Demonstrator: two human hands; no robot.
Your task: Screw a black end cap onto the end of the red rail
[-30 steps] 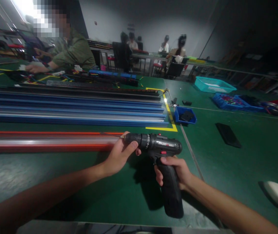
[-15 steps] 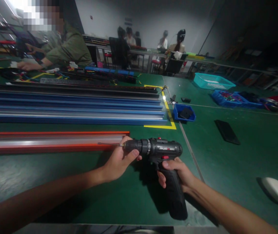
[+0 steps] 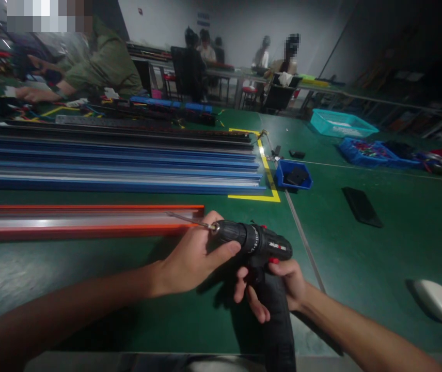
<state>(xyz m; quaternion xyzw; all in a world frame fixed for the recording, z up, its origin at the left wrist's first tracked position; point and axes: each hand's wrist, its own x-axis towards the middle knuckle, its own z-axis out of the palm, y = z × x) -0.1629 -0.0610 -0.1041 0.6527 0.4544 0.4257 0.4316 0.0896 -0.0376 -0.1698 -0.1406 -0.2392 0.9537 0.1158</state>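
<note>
A black cordless drill with a long thin bit is held between my two hands above the green table. My left hand is closed round the drill's chuck, thumb on the near side and fingers behind. Around the upper handle, my right hand grips with its thumb near the red switch; some of its fingers are loosely curled at the trigger side. The bit points left and slightly up, over the end of an orange-edged metal channel lying on the table.
Several blue profiles lie beyond the orange one, by yellow tape. To the right are a small blue bin, a black phone-like slab, a white rounded object and a turquoise basket. A co-worker's sleeve shows at far left.
The drill has turned so its front faces more toward me, and its handle has dropped lower. My left hand has shifted slightly right with the chuck; my right fingers have loosened.
</note>
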